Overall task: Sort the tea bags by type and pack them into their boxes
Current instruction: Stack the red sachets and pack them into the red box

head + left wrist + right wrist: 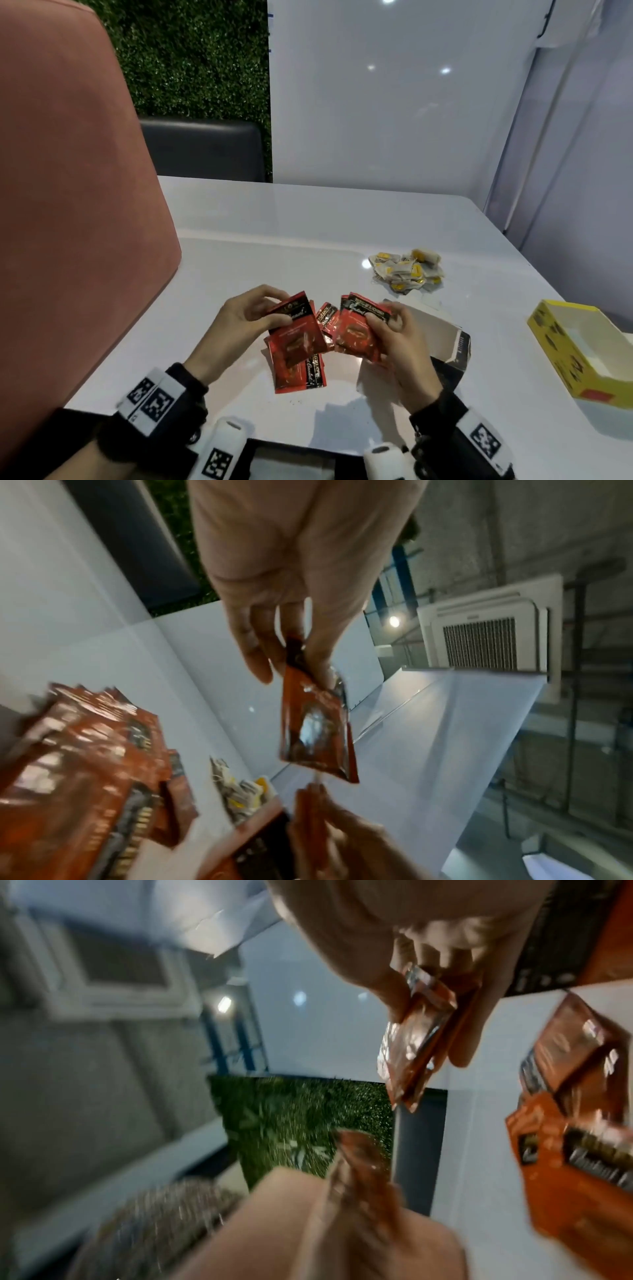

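Red sachets (297, 323) seemingly within both grips.

From the head camera we look down and forward over the white table (308, 219). Our two wrist cameras sit close behind the fingers, facing along each hand. All three views share the red sachets (298, 329) held between the hands.

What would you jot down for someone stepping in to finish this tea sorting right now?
Left hand: grip on one red sachet.
Right hand: grip on a small stack of red sachets.
More red sachets lie on the table between the hands; the black box sits open by the right hand.
The pile of white-and-yellow tea bags is unpacked; the yellow box looks empty.
Done: sorted by type. Left: box both kinds.
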Available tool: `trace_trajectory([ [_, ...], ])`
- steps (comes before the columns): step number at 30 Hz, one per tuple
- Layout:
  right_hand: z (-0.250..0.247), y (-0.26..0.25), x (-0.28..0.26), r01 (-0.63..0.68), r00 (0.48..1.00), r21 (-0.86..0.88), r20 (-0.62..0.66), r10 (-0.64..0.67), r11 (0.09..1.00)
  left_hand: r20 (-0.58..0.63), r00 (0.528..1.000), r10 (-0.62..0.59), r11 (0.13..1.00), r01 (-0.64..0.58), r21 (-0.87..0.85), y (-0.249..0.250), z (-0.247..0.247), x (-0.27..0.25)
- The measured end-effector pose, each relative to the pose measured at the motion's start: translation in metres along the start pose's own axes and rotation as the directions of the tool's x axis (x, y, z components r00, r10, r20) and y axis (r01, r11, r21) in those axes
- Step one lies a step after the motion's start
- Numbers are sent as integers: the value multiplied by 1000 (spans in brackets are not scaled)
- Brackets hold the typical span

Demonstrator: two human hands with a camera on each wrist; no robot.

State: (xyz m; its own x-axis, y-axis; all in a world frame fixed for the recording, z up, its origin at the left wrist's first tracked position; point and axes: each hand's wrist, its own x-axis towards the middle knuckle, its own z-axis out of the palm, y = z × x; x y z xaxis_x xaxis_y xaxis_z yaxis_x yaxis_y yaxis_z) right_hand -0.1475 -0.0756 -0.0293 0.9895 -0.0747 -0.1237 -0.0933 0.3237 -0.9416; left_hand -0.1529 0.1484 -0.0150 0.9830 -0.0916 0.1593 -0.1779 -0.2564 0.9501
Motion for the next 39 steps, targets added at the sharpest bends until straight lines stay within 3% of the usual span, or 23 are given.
trace_trajectory([
  [3, 13, 5, 1, 127, 990, -150, 85, -115, 980, 26, 999, -24, 999, 23, 28, 4, 8, 4],
  [6, 27, 14, -3, 181, 975, -229, 169, -144, 956, -16, 999, -40, 990, 42, 137, 5, 18, 7],
  [13, 35, 7, -7, 192, 953, -274, 282, -112, 942, -107, 994, 3, 974, 21, 226, 8, 26, 16],
  [15, 37, 0, -3, 243, 938, -329, 319, -135, 913, -157, 986, -65, 994, 77, 72, 3, 24, 21],
  [16, 41, -3, 1, 251, 935, -335, 326, -138, 908, -117, 982, -149, 985, 136, -109, 0, 23, 23],
  [17, 45, -6, 5, 242, 934, -321, 332, -131, 915, -9, 973, -230, 919, 215, -331, -2, 23, 24],
  [18, 50, -8, 9, 226, 933, -305, 340, -116, 925, 144, 951, -273, 795, 307, -522, -5, 23, 23],
  [20, 63, -8, 17, 242, 923, -369, 372, -96, 897, 318, 907, -275, 592, 420, -688, -3, 22, 19],
  [22, 75, -2, 24, 331, 894, -533, 442, -77, 779, 302, 909, -286, 577, 415, -704, -3, 21, 19],
  [24, 81, 1, 32, 462, 857, -666, 506, -100, 585, 267, 913, -310, 598, 405, -692, -7, 16, 22],
  [28, 77, 4, 49, 580, 809, -761, 581, -92, 289, 237, 881, -411, 543, 445, -712, -16, -10, 18],
  [32, 66, 28, 45, 658, 744, -747, 628, 228, -93, 272, 863, -427, 453, 464, -761, -31, -30, 13],
  [34, 64, 39, 37, 701, 712, -671, 643, 281, -242, 277, 845, -458, 405, 476, -781, -34, -32, 12],
  [36, 64, 47, 37, 705, 705, -623, 666, 244, -338, 289, 832, -474, 376, 488, -787, -38, -32, 13],
  [39, 66, 51, 41, 685, 720, -631, 662, 208, -365, 285, 832, -477, 362, 481, -799, -45, -33, 15],
])
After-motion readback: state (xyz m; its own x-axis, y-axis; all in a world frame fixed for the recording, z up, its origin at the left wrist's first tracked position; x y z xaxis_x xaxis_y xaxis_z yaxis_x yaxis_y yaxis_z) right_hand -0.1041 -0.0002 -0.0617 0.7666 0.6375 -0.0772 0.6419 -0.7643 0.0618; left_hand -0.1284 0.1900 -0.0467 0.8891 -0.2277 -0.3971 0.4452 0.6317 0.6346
